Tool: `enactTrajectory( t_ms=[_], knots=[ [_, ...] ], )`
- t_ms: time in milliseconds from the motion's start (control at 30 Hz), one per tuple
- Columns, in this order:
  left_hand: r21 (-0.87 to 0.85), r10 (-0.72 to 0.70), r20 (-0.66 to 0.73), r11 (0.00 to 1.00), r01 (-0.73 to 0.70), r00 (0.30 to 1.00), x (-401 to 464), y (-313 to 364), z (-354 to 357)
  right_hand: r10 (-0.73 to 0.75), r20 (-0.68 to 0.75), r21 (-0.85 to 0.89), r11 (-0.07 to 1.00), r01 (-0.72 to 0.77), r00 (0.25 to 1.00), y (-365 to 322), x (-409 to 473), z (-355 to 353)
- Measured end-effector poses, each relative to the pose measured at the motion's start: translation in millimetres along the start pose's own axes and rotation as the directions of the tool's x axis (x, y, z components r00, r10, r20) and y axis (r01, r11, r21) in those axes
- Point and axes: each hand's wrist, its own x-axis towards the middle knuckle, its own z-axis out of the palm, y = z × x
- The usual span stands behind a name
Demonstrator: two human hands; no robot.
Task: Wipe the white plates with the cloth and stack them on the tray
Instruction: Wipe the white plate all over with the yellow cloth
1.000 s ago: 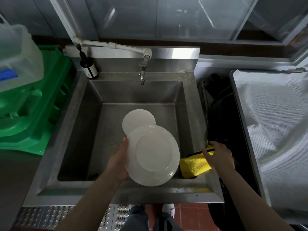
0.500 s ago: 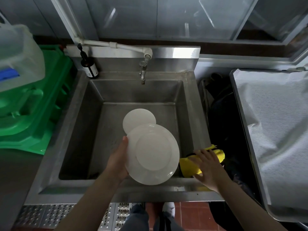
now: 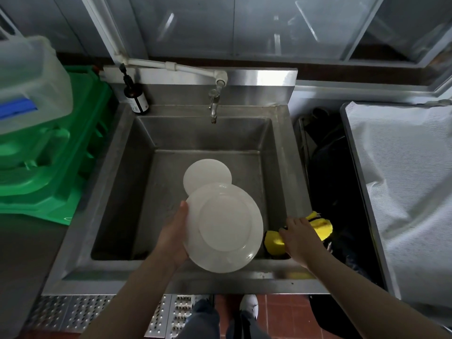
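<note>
Over a steel sink [image 3: 281,113], a person's left hand [image 3: 175,237] grips a large white plate [image 3: 223,227] by its left rim, tilted above the basin's near edge. The right hand [image 3: 299,239] lies on a yellow cloth [image 3: 320,226] draped over the sink's right rim; whether it grasps it cannot be told. 1 smaller plate [image 3: 205,174] lies farther back in the basin, below the tap [image 3: 214,106].
</note>
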Motion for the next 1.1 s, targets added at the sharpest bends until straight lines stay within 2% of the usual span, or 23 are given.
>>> enactTrajectory(
  t_ms=[133,300,433,600,733,867,1000,1100],
  knots=[
    [-0.010,-0.002,-0.028,1.000,0.002,1.000,-3,1,-1,-0.025,-0.051,0.021,0.999,0.026,0.998,2,3,-1],
    [0.027,-0.021,-0.039,0.999,0.022,0.999,-3,2,-8,0.029,-0.081,0.214,0.977,-0.011,0.996,14,-1,-26],
    [0.039,-0.005,-0.062,0.999,0.007,0.998,-6,4,-4,0.058,-0.140,0.415,0.910,0.005,0.988,32,-10,-43],
    [0.045,-0.019,-0.064,0.999,0.022,0.998,-9,7,1,0.080,-0.185,0.520,0.854,0.028,0.980,46,-10,-64],
    [0.066,-0.026,-0.087,0.997,0.032,0.996,-11,9,5,0.147,-0.179,0.658,0.753,0.007,0.973,46,-11,-85],
    [0.087,-0.019,-0.104,0.996,0.028,0.994,-13,12,10,0.234,-0.180,0.827,0.562,0.018,0.956,39,-13,-108],
    [0.099,-0.001,-0.101,0.995,0.011,0.995,-16,14,15,0.257,-0.189,0.896,0.441,0.060,0.948,27,-17,-132],
    [0.122,0.017,-0.106,0.993,-0.004,0.994,-19,15,18,0.245,-0.158,0.915,0.401,0.048,0.957,15,-16,-145]
  ],
)
